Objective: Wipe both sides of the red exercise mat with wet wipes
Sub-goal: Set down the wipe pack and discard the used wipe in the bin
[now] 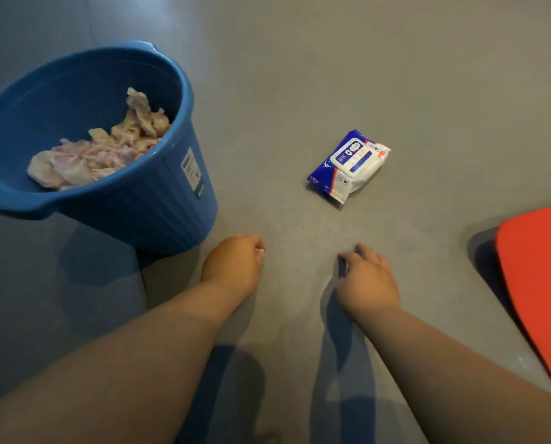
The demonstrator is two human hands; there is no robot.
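View from above of a grey floor [395,75]. A blue-and-white wet wipe pack [349,165] lies flat on it with its lid flap closed. Well to the left of the pack stands a blue bucket [158,200] holding crumpled used wipes [91,155]. To the right of the pack and nearer the person, a rounded corner of the red exercise mat [540,283] shows at the frame edge.

Both bare arms reach forward, stopping short of the pack. The left hand [232,264] has its fingers curled under, and nothing shows in its grip. The right hand [367,277] hangs with fingers loosely bent and slightly apart, holding nothing.

The step in hand is probably fetching a fresh wipe. It would go best with one hand holding the pack down while the other lifts the flap and draws out a single sheet. The flap should then be closed so the remaining wipes stay damp.
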